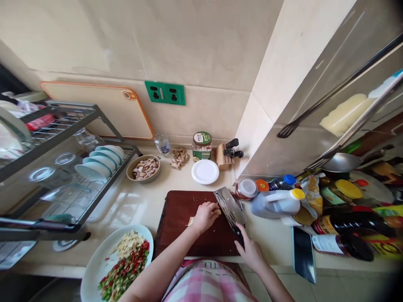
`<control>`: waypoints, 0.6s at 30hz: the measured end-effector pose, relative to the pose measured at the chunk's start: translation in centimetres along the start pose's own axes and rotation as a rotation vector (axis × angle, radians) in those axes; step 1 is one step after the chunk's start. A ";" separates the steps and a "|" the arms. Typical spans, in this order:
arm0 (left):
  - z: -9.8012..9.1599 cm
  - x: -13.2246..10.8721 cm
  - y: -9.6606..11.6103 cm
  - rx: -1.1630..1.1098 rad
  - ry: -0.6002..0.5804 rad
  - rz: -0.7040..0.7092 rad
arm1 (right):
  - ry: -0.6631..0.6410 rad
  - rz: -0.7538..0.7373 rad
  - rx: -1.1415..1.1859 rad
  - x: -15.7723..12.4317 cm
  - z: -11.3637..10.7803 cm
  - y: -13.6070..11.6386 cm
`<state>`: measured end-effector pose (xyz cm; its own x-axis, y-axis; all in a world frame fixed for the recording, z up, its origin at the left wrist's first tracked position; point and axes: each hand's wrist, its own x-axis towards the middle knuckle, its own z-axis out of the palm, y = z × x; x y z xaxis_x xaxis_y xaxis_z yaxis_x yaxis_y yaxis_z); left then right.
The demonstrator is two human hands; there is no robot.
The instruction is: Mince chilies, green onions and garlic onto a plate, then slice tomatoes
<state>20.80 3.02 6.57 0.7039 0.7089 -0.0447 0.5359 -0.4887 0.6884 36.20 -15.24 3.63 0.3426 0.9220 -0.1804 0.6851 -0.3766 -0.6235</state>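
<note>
My left hand (205, 216) is over the dark red-brown cutting board (179, 205), its fingers closed on a small pale yellow piece (217, 212) that looks like ginger or garlic. A few pale slices (191, 220) lie by that hand, and tiny bits dot the board. My right hand (250, 249) grips the black handle of a cleaver (227, 205). Its wide blade slants across the board's right edge, just right of the held piece. At lower left, a white plate (90, 268) carries chopped red and green chillies (126, 264) and pale minced pieces (130, 243).
A bowl of garlic cloves (145, 168), ginger (179, 158), a small white plate (205, 172) and a knife block (223, 157) stand behind the board. Bottles, jars and a phone (304, 253) crowd the right. A dish rack (103, 184) occupies the left.
</note>
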 end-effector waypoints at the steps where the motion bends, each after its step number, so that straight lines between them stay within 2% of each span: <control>1: -0.2 -0.7 0.1 -0.131 0.035 -0.039 | -0.045 -0.025 -0.066 0.3 -0.3 0.4; 3: -0.3 -2.0 0.6 -0.356 0.111 -0.115 | -0.133 -0.072 -0.179 0.9 -1.2 0.5; 5: 0.1 -3.1 1.4 -0.480 0.185 -0.171 | -0.105 -0.135 -0.219 1.7 -2.6 -0.3; 7: 0.7 -4.0 2.2 -0.529 0.250 -0.195 | -0.082 -0.212 -0.104 2.9 -3.7 -1.9; 9: 1.4 -4.7 3.0 -0.552 0.311 -0.203 | -0.155 -0.243 0.141 4.2 -4.2 -4.0; 11: 2.0 -5.5 3.6 -0.528 0.368 -0.225 | -0.286 -0.236 0.382 5.3 -3.9 -5.9; 13: 2.4 -6.3 4.2 -0.453 0.411 -0.269 | -0.380 -0.238 0.519 5.9 -3.0 -7.1; 16: 2.8 -7.5 4.6 -0.360 0.441 -0.328 | -0.449 -0.232 0.613 6.1 -1.8 -7.5; 18: 3.0 -8.2 4.5 -0.398 0.426 -0.344 | -0.495 -0.185 0.677 6.0 -1.1 -7.0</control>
<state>18.85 -6.52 7.90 0.2347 0.9691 -0.0760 0.4268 -0.0325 0.9038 34.15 -7.18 7.76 -0.1650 0.9557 -0.2439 0.1167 -0.2266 -0.9670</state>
